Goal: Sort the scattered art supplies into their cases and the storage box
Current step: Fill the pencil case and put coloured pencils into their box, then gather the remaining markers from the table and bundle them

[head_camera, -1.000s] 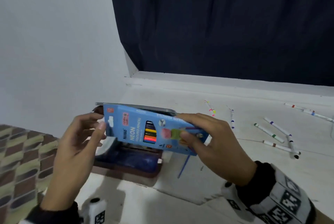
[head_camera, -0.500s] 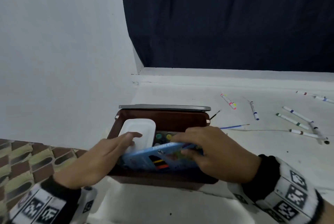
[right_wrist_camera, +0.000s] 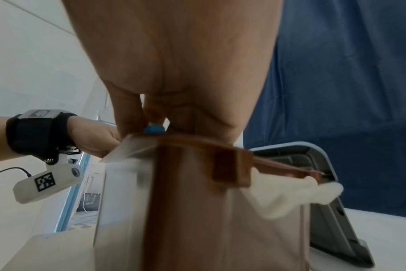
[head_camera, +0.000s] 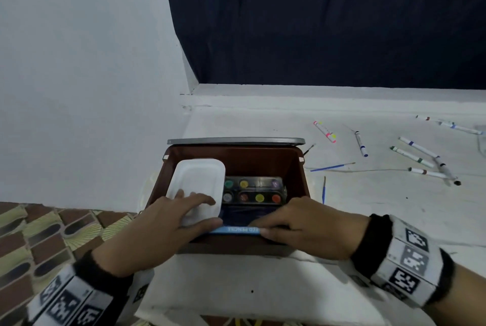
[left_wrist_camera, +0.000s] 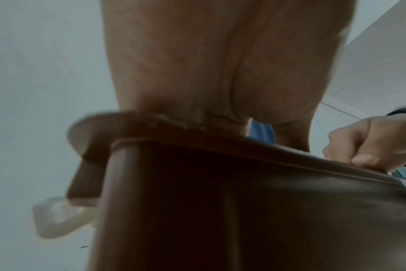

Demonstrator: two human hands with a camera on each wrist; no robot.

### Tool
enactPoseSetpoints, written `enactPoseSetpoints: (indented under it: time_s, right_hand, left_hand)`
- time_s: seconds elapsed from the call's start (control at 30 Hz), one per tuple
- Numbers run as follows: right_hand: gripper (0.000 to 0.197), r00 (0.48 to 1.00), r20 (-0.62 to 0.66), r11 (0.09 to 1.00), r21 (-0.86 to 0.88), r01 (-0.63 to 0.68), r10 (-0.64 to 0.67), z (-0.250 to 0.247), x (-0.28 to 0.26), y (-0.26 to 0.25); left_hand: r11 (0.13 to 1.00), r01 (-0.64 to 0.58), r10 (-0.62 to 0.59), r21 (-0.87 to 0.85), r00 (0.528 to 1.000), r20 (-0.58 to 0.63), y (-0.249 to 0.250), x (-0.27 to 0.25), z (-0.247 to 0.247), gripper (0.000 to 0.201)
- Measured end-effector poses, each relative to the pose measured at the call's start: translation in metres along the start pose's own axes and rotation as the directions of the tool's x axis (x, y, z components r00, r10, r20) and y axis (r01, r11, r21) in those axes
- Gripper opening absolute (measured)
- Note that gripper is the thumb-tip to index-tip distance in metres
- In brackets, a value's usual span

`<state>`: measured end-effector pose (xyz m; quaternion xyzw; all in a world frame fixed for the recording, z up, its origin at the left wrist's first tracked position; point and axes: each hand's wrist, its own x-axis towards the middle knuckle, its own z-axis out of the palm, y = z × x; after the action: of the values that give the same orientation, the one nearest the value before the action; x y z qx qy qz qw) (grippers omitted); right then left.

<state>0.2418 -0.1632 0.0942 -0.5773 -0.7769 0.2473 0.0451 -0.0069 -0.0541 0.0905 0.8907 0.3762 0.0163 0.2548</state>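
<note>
Our right hand [head_camera: 310, 225] pinches the blue pencil box [head_camera: 236, 229], now tucked upright against the brown storage box's [head_camera: 298, 165] near wall; our left hand [head_camera: 168, 223], fingers spread, presses the white container [head_camera: 197, 178].

— Is anything showing that you can actually read?

— Hardly. The blue pencil box [head_camera: 238, 230] is standing on edge in the brown storage box [head_camera: 294, 168], and its top edge is carrying white print. It is facing me upside down and blurred; it is looking like "PENCIL" with some digits beside it, but I cannot make it out for certain.

— And the wristbands?

— The band on the right wrist [head_camera: 410, 260] and the one on the left wrist [head_camera: 65, 302] are showing only black-and-white square code markers, no letters. In the right wrist view, the white camera pod [right_wrist_camera: 46, 185] under the left wrist is wearing one such marker too, and a grey tag [right_wrist_camera: 41, 113] on its strap is bearing a mark too blurred to read.
</note>
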Motion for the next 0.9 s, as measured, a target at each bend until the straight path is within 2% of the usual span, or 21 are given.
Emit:
enactPoseSetpoints:
  time_s: [0.17,0.37,0.47,0.53,0.6,0.7,0.8,0.9]
  right_hand:
    - [0.033,0.992,0.094,0.995,0.048,-0.086,0.082,-0.006,0.006,-0.001]
    - [0.034,0.978,0.101,0.981,0.057,-0.187,0.181,0.001,0.013,-0.008]
    - [0.035,0.983,0.062,0.984,0.036,-0.176,0.173,0.005,0.011,-0.008]
    - [0.037,0.989,0.033,0.99,0.002,-0.141,0.141,0.009,0.008,-0.006]
    - [0.039,0.996,0.015,0.996,-0.005,-0.09,0.091,0.013,0.004,-0.003]
    - [0.038,0.998,-0.061,0.994,0.109,-0.015,0.022,0.018,-0.003,0.001]
    - [0.033,0.971,-0.237,0.951,0.302,0.069,0.005,0.017,-0.013,0.006]
    - [0.027,0.927,-0.373,0.918,0.378,0.12,0.033,0.011,-0.028,0.01]
  left_hand:
    - [0.998,0.018,-0.014,0.054,0.998,-0.066,0.001,0.005,0.01,0.062]
    - [0.998,-0.014,0.019,0.069,0.997,-0.08,-0.001,0.004,0.015,0.066]
    - [1.0,-0.017,0.014,-0.023,0.99,-0.142,-0.013,0.004,0.022,0.055]
    - [0.999,-0.01,0.002,-0.04,0.98,-0.2,-0.019,0.002,0.025,0.055]
    - [0.996,-0.067,0.051,-0.057,0.968,-0.244,-0.019,0.0,0.026,0.055]
    - [0.971,-0.228,0.196,-0.074,0.934,-0.3,-0.012,-0.003,0.023,0.052]
    - [0.95,-0.287,0.231,-0.124,0.912,-0.339,-0.008,-0.001,0.022,0.046]
    - [0.93,-0.35,0.29,-0.112,0.886,-0.363,0.006,0.001,0.024,0.033]
